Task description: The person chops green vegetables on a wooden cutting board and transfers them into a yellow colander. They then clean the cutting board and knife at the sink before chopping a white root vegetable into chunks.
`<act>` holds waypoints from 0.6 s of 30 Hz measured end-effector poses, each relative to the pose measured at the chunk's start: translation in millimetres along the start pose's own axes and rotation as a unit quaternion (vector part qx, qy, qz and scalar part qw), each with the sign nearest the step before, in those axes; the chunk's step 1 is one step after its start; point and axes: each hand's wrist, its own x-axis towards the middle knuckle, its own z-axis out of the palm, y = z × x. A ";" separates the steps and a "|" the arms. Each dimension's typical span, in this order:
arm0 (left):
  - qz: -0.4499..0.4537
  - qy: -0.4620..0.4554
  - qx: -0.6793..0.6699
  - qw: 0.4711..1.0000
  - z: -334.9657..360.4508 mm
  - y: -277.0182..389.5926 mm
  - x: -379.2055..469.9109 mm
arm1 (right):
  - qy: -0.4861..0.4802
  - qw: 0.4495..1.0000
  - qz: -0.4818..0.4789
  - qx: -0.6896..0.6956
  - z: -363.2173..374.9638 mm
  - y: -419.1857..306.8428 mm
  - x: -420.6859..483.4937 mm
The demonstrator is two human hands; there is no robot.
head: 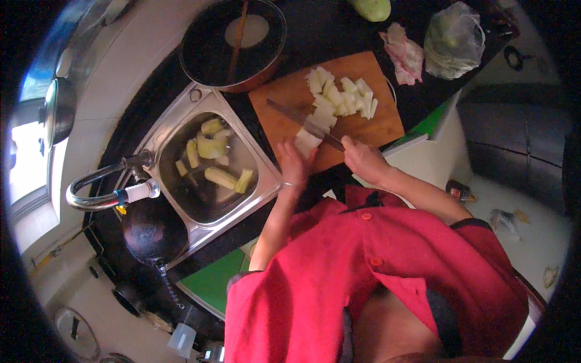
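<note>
My right hand (pixel 363 159) is closed around the handle of a kitchen knife (pixel 295 115), whose blade lies across pale vegetable pieces. My left hand (pixel 295 161) rests with spread fingers against a pale green-white chunk (pixel 307 143) at the near edge of a wooden cutting board (pixel 372 131). Cut slices (pixel 322 119) lie beyond the blade, and a loose pile of pieces (pixel 345 97) covers the board's far middle. In the steel sink (pixel 268 170) to the left, peeled vegetable chunks (pixel 212 146) lie in water. Whether the blade touches the board is hidden.
A large dark pan (pixel 258 79) with a wooden stick across it stands beyond the sink. A curved faucet (pixel 95 193) rises at the sink's left. Past the board are a pink-edged cloth (pixel 405 59), a plastic bag (pixel 455 43) and a green gourd (pixel 373 9).
</note>
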 end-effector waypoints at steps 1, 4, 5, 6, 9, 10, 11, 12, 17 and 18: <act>-0.021 -0.008 -0.012 1.000 -1.8 3.6 -0.4 | 0.008 1.000 -0.016 -0.014 -3.5 -2.1 -3.6; -0.028 -0.007 -0.030 0.999 -0.6 4.3 0.3 | -0.013 0.999 -0.028 -0.025 -1.0 -5.5 -3.5; -0.022 -0.002 -0.033 0.999 0.3 4.0 0.8 | -0.026 0.999 -0.014 -0.031 0.6 -6.2 -1.1; -0.023 -0.002 -0.035 0.999 0.3 5.2 1.7 | -0.039 0.999 0.000 -0.035 3.6 -6.2 2.6; -0.011 0.006 -0.032 0.999 -0.9 7.7 4.4 | -0.026 1.000 0.011 -0.009 13.2 -0.4 9.0; 0.004 0.013 -0.027 1.000 -2.1 6.2 5.1 | -0.013 1.000 0.010 0.006 13.7 0.6 10.5; 0.020 0.019 -0.022 0.999 -3.0 5.6 6.0 | -0.025 1.000 0.011 0.006 11.0 2.6 9.5; 0.020 0.024 -0.024 0.999 -3.0 5.4 5.6 | -0.039 0.999 0.011 0.007 4.3 1.3 8.0; -0.017 0.021 -0.024 0.999 3.0 4.7 2.2 | -0.023 0.998 -0.021 -0.058 -3.2 -12.9 -1.5; -0.028 0.012 -0.039 0.999 5.0 2.5 1.4 | -0.029 0.998 -0.014 -0.057 -1.3 -12.8 0.1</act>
